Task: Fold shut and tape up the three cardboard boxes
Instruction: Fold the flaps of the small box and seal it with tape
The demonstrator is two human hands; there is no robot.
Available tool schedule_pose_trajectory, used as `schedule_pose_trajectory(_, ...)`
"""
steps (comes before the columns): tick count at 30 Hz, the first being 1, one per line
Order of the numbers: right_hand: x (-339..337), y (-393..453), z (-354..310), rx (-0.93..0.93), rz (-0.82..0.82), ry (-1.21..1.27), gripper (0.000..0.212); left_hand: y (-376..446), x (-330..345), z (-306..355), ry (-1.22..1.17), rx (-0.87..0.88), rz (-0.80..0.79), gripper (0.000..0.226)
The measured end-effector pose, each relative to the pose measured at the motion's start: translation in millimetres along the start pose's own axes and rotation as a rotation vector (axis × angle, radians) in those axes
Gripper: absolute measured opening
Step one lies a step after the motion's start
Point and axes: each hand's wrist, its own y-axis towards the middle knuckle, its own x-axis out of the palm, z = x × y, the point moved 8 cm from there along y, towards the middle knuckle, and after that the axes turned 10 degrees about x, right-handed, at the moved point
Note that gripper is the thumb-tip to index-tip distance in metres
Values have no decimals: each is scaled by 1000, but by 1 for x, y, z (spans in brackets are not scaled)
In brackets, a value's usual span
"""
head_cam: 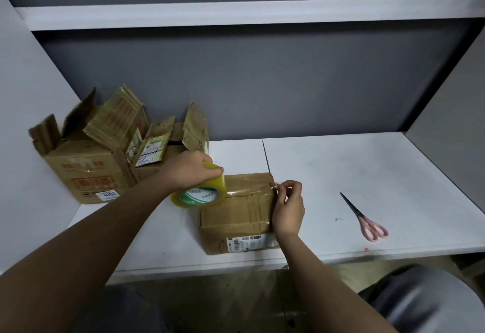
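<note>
White desk point(341, 175), grey wall: my left hand point(189, 170) grips the tape roll point(200, 192); my right hand point(287, 206) pinches its end on the closed box point(236, 217).

head-worn view, looking forward and down, close over white table point(341, 175)

Dim, soft overhead light, perhaps; edges bow outward, lower corners blur.

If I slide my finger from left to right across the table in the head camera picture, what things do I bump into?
Open box with the 4002 sticker → second open box → tape roll → closed box being taped → pink-handled scissors.
</note>
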Motion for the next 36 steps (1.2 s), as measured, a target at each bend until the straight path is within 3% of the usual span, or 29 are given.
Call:
schedule_pose_trajectory(9, 0, 19, 10, 396, -201, 405, 14, 2, 4, 0, 35, -18, 21, 41)
schedule_pose_trajectory(20, -14, 28, -15, 207, -181, 360, 8, -1, 4, 0, 30, -32, 17, 42)
schedule_pose_trajectory(36, -9, 22, -24, 138, -192, 389, 6, -3, 4, 0, -5, -15, 26, 44)
